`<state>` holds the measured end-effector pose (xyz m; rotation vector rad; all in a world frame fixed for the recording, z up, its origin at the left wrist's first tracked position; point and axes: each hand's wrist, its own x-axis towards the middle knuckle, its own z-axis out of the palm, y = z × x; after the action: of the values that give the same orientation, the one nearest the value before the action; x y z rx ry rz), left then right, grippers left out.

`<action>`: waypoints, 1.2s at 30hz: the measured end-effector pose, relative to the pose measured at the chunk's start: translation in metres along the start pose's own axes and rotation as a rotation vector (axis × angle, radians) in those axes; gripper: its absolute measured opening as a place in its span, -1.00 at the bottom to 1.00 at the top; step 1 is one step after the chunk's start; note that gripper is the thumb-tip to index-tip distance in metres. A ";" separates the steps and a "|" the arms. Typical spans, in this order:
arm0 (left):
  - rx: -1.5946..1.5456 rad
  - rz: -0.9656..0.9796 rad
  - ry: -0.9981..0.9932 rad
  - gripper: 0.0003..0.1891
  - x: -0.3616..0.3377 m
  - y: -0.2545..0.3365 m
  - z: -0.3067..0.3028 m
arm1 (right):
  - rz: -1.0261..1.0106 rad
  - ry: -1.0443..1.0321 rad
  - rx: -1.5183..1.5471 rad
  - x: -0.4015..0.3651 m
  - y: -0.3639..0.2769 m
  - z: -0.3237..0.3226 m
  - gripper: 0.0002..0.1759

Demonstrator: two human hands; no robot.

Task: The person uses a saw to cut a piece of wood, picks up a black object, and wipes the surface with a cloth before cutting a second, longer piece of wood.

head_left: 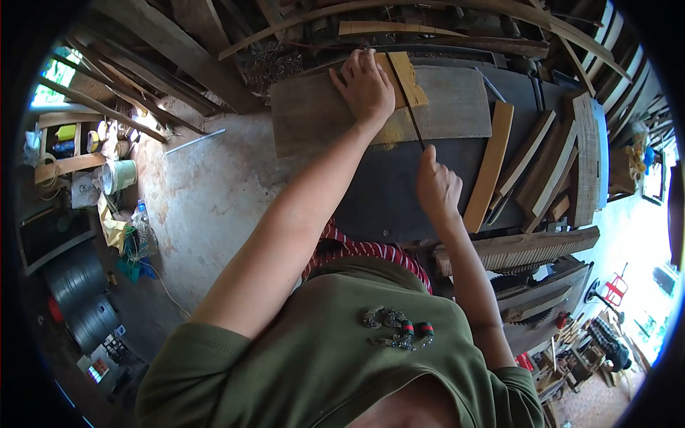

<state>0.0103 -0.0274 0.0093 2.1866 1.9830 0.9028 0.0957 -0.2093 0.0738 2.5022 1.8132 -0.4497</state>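
Note:
A small yellow wooden piece (409, 77) lies on a flat grey-brown board (307, 118) on the dark bench (378, 189). My left hand (369, 89) presses on the yellow piece from the left, palm down, its fingers stretched toward the far edge. Across the piece runs a long, thin dark tool (408, 100), like a file or narrow blade. My right hand (439, 184) is closed round the near end of that tool, its thumb along the top. Yellow dust (391, 134) is scattered on the board beside the left wrist.
A yellow-brown strip (492, 164) and several wooden pieces (546, 171) lie on the right. Long timbers (193, 50) lean at the far left. A metal rod (195, 140) and a bucket (119, 175) are on the left. A person (610, 342) is at the far lower right.

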 end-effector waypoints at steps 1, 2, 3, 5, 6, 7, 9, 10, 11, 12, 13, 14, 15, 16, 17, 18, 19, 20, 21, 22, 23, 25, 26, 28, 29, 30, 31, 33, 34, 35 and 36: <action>0.003 -0.001 -0.006 -0.63 -0.001 -0.002 -0.001 | 0.001 -0.006 0.002 0.004 -0.001 0.003 -0.84; 0.000 -0.004 -0.010 -0.63 0.000 -0.001 -0.001 | -0.054 0.090 0.018 0.015 -0.003 0.007 -0.86; -0.005 -0.005 -0.012 -0.63 0.001 0.000 -0.001 | -0.109 0.190 0.033 0.029 -0.004 0.009 -0.87; -0.011 0.000 -0.014 -0.63 0.001 0.002 -0.002 | -0.114 0.223 0.036 0.050 -0.014 0.010 -0.87; -0.014 -0.001 -0.015 -0.63 0.001 0.002 -0.003 | -0.107 0.225 0.036 0.054 -0.017 0.010 -0.86; -0.015 0.004 -0.019 -0.63 0.000 0.002 -0.004 | -0.099 0.224 0.033 0.055 -0.018 0.011 -0.86; -0.016 0.003 -0.009 -0.63 0.000 0.001 -0.003 | -0.080 0.191 0.018 0.030 -0.008 0.010 -0.86; -0.017 -0.001 -0.009 -0.63 0.000 0.001 -0.002 | -0.065 0.154 0.004 0.016 -0.003 0.010 -0.85; -0.018 0.006 -0.005 -0.63 -0.001 0.000 -0.001 | -0.070 0.150 0.000 0.007 0.000 0.008 -0.85; -0.018 0.013 0.003 -0.63 0.000 -0.001 -0.001 | -0.042 0.093 -0.006 -0.001 0.001 0.005 -0.85; -0.016 0.008 0.003 -0.63 0.001 -0.002 -0.001 | -0.011 0.035 -0.011 -0.004 0.002 0.003 -0.85; -0.012 0.004 0.002 -0.63 0.001 -0.002 -0.001 | -0.040 0.093 0.001 0.003 0.003 0.009 -0.84; -0.013 0.003 0.005 -0.63 0.001 0.001 -0.001 | -0.033 0.094 0.000 0.016 0.000 0.011 -0.84; -0.020 0.007 0.007 -0.63 0.001 0.002 0.000 | -0.072 0.171 0.011 0.033 -0.005 0.013 -0.84; -0.014 0.008 0.009 -0.63 0.001 0.002 0.000 | -0.114 0.248 0.023 0.045 -0.010 0.013 -0.84; -0.007 0.009 0.008 -0.63 0.000 0.001 -0.002 | -0.109 0.252 0.024 0.052 -0.015 0.014 -0.84; -0.009 0.015 0.009 -0.63 0.001 0.001 -0.003 | -0.102 0.249 0.020 0.059 -0.020 0.014 -0.83; -0.006 0.014 -0.003 -0.63 0.001 0.001 -0.003 | -0.094 0.246 0.013 0.062 -0.021 0.013 -0.82; -0.004 0.008 -0.016 -0.63 0.000 0.001 -0.003 | -0.092 0.247 0.010 0.053 -0.017 0.012 -0.82; -0.007 0.009 -0.008 -0.63 0.001 0.002 -0.003 | -0.076 0.214 -0.004 0.039 -0.014 0.010 -0.83; -0.005 0.010 -0.005 -0.63 0.001 0.002 -0.004 | -0.062 0.181 -0.017 0.028 -0.012 0.007 -0.83; -0.005 0.001 0.004 -0.63 0.002 0.003 -0.003 | -0.020 0.071 -0.038 0.010 -0.008 -0.003 -0.84; -0.001 0.004 0.019 -0.63 0.002 0.003 -0.003 | 0.028 -0.045 -0.052 0.007 -0.008 -0.006 -0.86; 0.004 0.017 0.025 -0.63 0.000 0.001 -0.003 | -0.021 0.062 -0.037 0.025 -0.012 -0.001 -0.86; -0.001 0.015 0.019 -0.63 0.000 0.001 -0.002 | -0.069 0.174 -0.026 0.039 -0.014 0.001 -0.86; -0.004 0.013 0.016 -0.63 0.001 0.002 -0.002 | -0.067 0.180 -0.026 0.054 -0.017 0.004 -0.86; -0.005 0.017 0.019 -0.63 0.000 0.002 -0.003 | -0.083 0.195 -0.027 0.069 -0.024 0.005 -0.85; 0.003 0.015 0.016 -0.62 0.000 0.002 -0.003 | -0.098 0.212 -0.025 0.073 -0.026 0.005 -0.84; 0.003 0.013 0.013 -0.62 -0.002 0.002 -0.003 | -0.083 0.198 -0.012 0.063 -0.023 0.003 -0.83; 0.013 0.006 0.002 -0.62 -0.002 0.002 -0.002 | -0.074 0.187 0.001 0.056 -0.021 0.001 -0.82; 0.023 -0.004 -0.008 -0.62 0.001 0.002 -0.001 | -0.082 0.188 -0.002 0.043 -0.018 -0.001 -0.82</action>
<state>0.0113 -0.0276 0.0114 2.1936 2.0034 0.8744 0.0909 -0.1635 0.0672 2.5548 1.9842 -0.2200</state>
